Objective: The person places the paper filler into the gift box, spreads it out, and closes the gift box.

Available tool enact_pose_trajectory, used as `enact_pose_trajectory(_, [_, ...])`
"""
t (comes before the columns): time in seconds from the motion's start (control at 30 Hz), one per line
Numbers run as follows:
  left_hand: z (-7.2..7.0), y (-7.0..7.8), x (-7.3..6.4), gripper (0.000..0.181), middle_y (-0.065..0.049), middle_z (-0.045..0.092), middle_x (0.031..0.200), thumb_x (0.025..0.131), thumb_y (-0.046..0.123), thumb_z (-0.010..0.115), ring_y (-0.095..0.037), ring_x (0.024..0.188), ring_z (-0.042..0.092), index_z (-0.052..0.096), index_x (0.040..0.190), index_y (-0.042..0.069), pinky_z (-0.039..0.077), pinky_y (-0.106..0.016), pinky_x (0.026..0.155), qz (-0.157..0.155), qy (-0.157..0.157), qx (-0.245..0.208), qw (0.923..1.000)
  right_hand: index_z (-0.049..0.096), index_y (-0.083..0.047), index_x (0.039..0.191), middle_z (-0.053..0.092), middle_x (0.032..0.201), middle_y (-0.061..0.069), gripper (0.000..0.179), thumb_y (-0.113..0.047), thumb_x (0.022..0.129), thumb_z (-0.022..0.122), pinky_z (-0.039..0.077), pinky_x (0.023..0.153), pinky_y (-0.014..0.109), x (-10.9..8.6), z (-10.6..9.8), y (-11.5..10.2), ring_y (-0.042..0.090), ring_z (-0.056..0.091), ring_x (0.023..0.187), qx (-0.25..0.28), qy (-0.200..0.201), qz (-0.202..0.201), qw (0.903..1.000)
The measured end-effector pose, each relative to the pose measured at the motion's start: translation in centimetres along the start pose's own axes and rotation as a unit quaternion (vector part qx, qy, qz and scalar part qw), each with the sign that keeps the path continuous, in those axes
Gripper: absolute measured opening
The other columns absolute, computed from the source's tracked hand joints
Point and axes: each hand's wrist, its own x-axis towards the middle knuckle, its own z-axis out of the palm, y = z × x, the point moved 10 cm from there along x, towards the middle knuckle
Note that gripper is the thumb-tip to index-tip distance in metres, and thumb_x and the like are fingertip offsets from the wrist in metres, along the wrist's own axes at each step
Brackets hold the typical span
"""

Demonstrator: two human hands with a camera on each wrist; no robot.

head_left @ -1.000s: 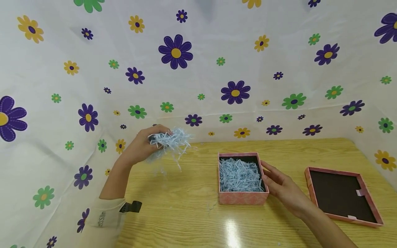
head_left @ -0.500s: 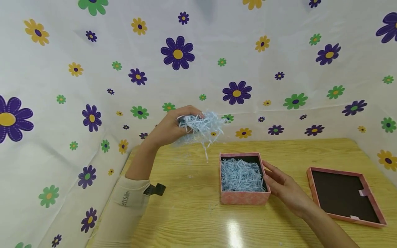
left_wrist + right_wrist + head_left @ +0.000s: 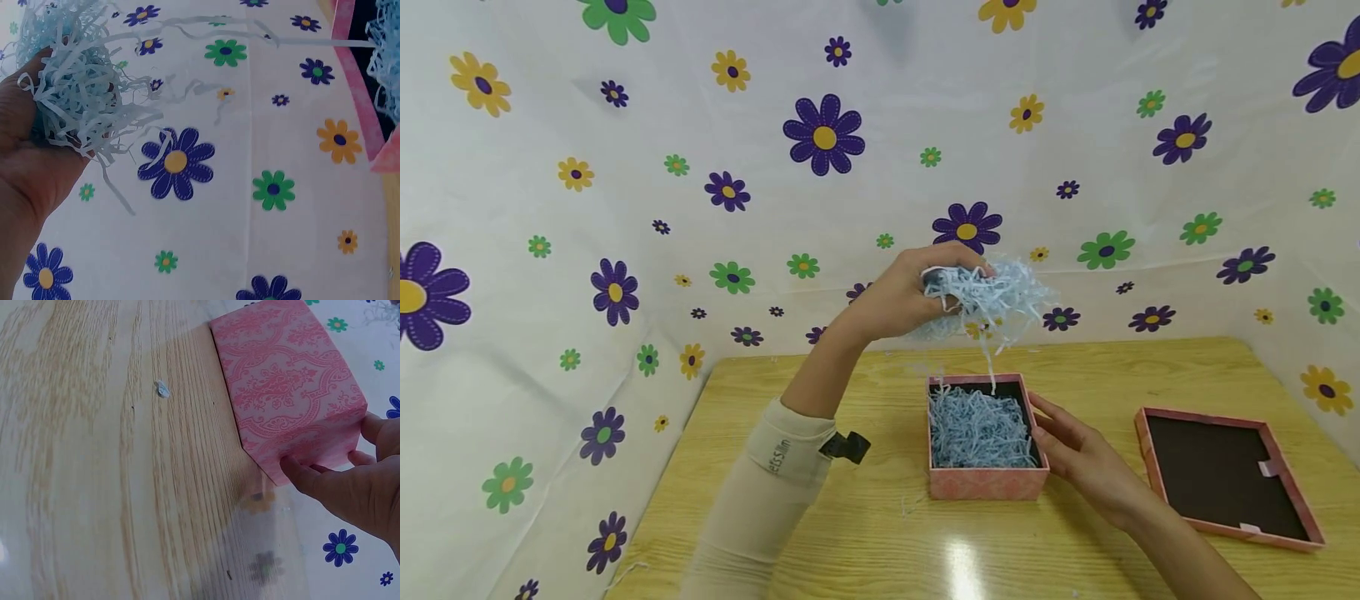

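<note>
My left hand point(image 3: 897, 298) grips a clump of pale blue shredded paper point(image 3: 1003, 292) in the air above a pink patterned box point(image 3: 988, 484). Loose strands trail from the clump point(image 3: 81, 94), and one long strand hangs down to the box. More blue shredded paper point(image 3: 979, 429) fills much of the black-lined box. At the box's right side my right hand point(image 3: 1093, 471) rests its fingertips and thumb against the outer wall. In the right wrist view the thumb and fingers of that hand point(image 3: 356, 487) touch the pink wall point(image 3: 281, 381) with relaxed fingers.
To the right lies a pink box lid point(image 3: 1225, 471), black inside face up, with small white tabs. Thin paper scraps point(image 3: 912, 505) lie on the wooden table point(image 3: 865, 550). A flower-printed white sheet point(image 3: 880, 100) hangs behind and at the sides.
My left hand has carried the clump of shredded paper rightward and up, from the left of the box to above it. The right hand has stayed at the box's side.
</note>
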Motion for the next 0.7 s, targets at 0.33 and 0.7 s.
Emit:
enact_pose_trajectory(0.33, [4.9,-2.4,-0.3,0.041,-0.01,0.067,0.133,0.091,-0.018,0.07,-0.014,0.116,0.059,0.069,0.126,0.004,0.053,-0.024,0.097,0.025,-0.026,-0.008,0.9993,0.014,-0.021,0.172,0.018,0.171,0.03,0.07,-0.033,0.113,0.051,0.049,0.112,0.041,-0.2,-0.2,-0.1,0.05,0.031,0.153,-0.007,-0.004,0.0,1.0])
enact_pose_trajectory(0.7, [9.8,-8.9,-3.3,0.041,-0.011,0.067,0.136,0.09,-0.013,0.075,-0.015,0.13,0.058,0.069,0.127,0.005,0.046,-0.025,0.11,-0.02,-0.03,-0.008,0.9993,0.011,-0.007,0.17,0.017,0.171,0.03,0.074,-0.033,0.113,0.051,0.048,0.112,0.036,-0.1,-0.3,0.4,0.047,0.022,0.157,-0.015,0.014,0.025,0.9995])
